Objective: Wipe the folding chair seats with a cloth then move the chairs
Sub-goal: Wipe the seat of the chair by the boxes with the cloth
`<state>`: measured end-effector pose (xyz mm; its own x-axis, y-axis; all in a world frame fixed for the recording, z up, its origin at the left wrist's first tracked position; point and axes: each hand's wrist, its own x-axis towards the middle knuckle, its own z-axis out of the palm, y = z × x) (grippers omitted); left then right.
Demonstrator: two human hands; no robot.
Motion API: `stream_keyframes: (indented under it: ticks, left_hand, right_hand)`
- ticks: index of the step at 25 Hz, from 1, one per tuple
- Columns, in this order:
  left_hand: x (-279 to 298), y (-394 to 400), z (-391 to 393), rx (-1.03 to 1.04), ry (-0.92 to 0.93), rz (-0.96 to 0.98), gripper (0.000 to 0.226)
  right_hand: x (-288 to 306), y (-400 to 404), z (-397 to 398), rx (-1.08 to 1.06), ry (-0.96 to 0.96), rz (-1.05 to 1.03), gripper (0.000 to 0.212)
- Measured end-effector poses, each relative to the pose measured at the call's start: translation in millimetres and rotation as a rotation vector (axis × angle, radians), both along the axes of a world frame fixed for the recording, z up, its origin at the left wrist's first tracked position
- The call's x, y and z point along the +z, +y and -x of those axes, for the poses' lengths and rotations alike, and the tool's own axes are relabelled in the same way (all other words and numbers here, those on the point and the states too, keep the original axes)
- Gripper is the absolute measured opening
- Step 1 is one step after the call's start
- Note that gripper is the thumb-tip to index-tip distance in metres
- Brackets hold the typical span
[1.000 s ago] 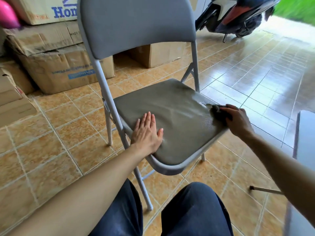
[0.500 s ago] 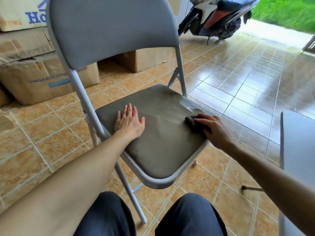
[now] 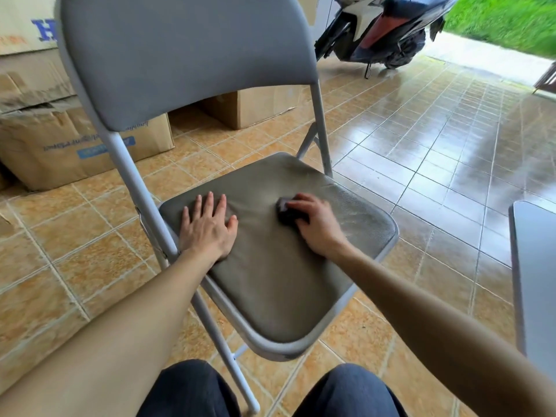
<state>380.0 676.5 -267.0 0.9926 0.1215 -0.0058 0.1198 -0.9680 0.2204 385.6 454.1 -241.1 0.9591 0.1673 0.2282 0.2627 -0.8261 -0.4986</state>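
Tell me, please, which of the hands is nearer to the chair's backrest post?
Left. The left hand lies flat on the seat right beside the backrest post; the right hand, pressing the dark cloth, sits farther across the seat.

Right hand (image 3: 319,227) presses cloth (image 3: 284,210) on seat (image 3: 270,284).

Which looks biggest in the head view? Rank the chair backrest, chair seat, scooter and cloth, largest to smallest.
1. Chair backrest and chair seat: look alike, and the backrest is nearer the camera, so unranked.
2. Scooter, partly cut off and far away.
3. Cloth, mostly under the right hand.
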Motion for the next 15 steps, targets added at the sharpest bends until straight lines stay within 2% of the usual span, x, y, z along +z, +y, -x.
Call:
stream_keyframes:
  ticks: [2,4,7,9,11,13,15]
  left_hand:
    - [-0.1,1.5,1.0,0.003,0.0,-0.003,0.063]
    - [0.0,6.2,0.7,0.012,-0.013,0.0,0.063]
    - [1.2,-1.6,0.6,0.0,-0.013,0.01,0.063]
    - [1.3,-6.3,1.1,-0.01,-0.017,0.011,0.063]
    - [0.8,-6.6,1.4,-0.009,-0.02,0.016,0.063]
    - [0.9,-4.6,0.7,-0.006,-0.019,0.014,0.063]
    - [1.8,-3.8,0.7,-0.004,-0.01,0.011,0.063]
  right_hand:
    - [-4.0,4.1,29.2,0.252,0.033,0.059,0.049]
    - [0.9,-19.5,26.5,0.334,-0.005,0.131,0.052]
    - [7.3,-86.9,-17.4,0.028,-0.121,0.162,0.049]
    - [8.1,-115.6,-49.2,-0.26,-0.085,0.131,0.045]
    - [5.8,-104.1,-75.5,-0.44,0.018,0.048,0.04]
    - [3.8,-58.6,-88.7,-0.415,0.07,-0.05,0.037]
    - [-2.7,-1.9,-81.0,-0.192,0.062,-0.065,0.041]
